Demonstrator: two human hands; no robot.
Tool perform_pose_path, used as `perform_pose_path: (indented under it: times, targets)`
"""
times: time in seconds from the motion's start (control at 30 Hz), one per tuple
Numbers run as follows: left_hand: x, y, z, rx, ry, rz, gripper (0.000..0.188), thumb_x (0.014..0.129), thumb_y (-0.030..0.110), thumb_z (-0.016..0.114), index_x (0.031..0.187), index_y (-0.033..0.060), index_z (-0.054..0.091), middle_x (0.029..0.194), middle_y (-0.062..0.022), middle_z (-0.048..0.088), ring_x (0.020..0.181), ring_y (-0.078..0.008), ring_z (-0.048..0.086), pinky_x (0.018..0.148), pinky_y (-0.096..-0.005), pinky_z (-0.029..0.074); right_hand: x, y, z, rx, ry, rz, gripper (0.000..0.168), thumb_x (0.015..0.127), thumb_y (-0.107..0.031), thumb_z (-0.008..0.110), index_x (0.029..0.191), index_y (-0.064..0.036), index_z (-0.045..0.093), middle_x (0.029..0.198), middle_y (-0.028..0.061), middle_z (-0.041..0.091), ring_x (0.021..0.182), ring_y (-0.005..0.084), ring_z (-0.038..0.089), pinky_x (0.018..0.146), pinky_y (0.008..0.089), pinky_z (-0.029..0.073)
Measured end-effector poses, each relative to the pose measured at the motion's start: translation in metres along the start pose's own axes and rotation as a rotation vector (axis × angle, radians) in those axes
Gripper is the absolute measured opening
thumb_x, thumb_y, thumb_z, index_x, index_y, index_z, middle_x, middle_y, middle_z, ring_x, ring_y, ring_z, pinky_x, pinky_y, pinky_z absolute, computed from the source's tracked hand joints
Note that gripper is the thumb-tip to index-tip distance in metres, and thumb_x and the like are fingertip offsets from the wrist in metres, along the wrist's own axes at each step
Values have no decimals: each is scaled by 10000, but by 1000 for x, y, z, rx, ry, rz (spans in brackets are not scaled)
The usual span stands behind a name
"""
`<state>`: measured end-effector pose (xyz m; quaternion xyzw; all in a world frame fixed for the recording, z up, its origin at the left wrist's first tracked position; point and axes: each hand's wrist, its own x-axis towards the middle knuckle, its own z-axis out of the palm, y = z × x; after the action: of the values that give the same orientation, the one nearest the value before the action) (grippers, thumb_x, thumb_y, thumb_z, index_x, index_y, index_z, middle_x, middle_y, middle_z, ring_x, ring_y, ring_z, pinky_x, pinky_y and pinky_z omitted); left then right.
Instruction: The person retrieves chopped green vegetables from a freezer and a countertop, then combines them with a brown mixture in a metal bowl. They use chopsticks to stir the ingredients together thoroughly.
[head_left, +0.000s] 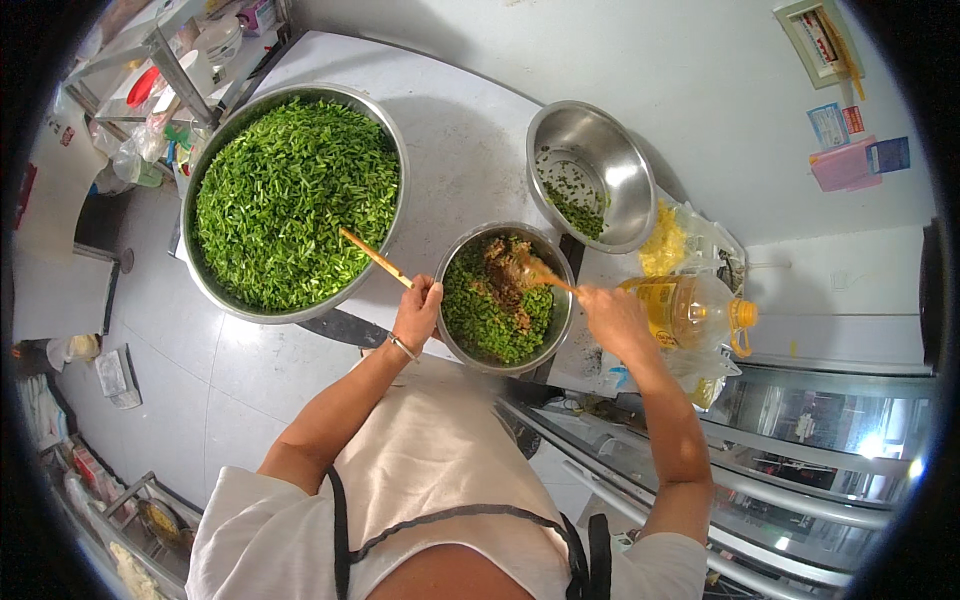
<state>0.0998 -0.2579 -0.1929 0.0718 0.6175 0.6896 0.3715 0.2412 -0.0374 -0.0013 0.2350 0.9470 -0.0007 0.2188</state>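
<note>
My left hand (418, 311) grips the rim of a smaller metal bowl (564, 330) and also holds a thin wooden stick (375, 256) that points over the large basin. In my right hand (613, 319) is the handle of a wooden spoon or spatula (551, 277); its head sits in the bowl, partly covered by the mix. Chopped greens (487, 337) fill that bowl, with a brown, crumbly mixture (504, 279) among them. At the left, a large metal basin (400, 150) is heaped with chopped green stalks, likely chives (296, 195).
Behind the bowl, an empty-bottomed steel basin with green scraps (626, 172) leans near the wall. A plastic oil bottle (690, 311) lies on its side by my right hand, beside a bag of yellow food (664, 240). A metal shelf (176, 75) stands at the upper left.
</note>
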Motion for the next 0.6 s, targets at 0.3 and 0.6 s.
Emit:
perform_pose_path:
  times: [0.3, 0.6]
  targets:
    - [-8, 17, 0, -38, -32, -46, 175, 949, 264, 509, 934, 91, 497, 735, 43, 409, 629, -54, 452, 417, -272, 498, 12, -10, -6, -21, -84, 21, 231, 947, -239, 465, 968, -83, 635, 913, 171, 663, 829, 370, 641, 707, 493, 505]
    - [-8, 15, 0, -34, -74, -87, 184, 956, 276, 505, 952, 93, 491, 742, 33, 445, 638, -70, 507, 429, -295, 542, 22, -26, 1, -83, -41, -11, 170, 889, -152, 518, 925, -77, 666, 923, 190, 662, 881, 324, 652, 678, 438, 506]
